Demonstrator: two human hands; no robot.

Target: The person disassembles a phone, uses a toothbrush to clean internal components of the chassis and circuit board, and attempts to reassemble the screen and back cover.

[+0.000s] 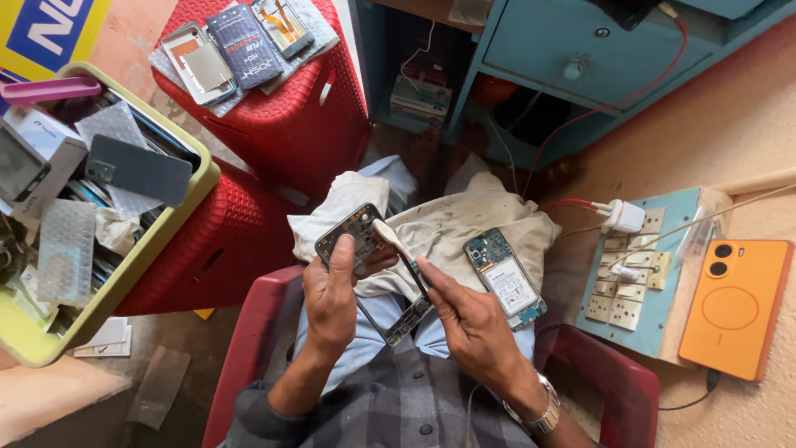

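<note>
Black plastic phone frame [377, 265] at centre frame sits gripped in the left hand [332, 294] while the right hand [464, 319] pinches a thin white pry tool [394, 241] along its edge, so prying seems underway, needing gentle leverage

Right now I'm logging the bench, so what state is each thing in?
Phone frame: stripped, held in both hands.
Left hand: gripping the frame.
Right hand: pinching the frame's edge.
Opened phone: back off, battery exposed, lying on the cloth.
Charger: plugged into the switchboard.
Orange phone: face down, intact.
</note>
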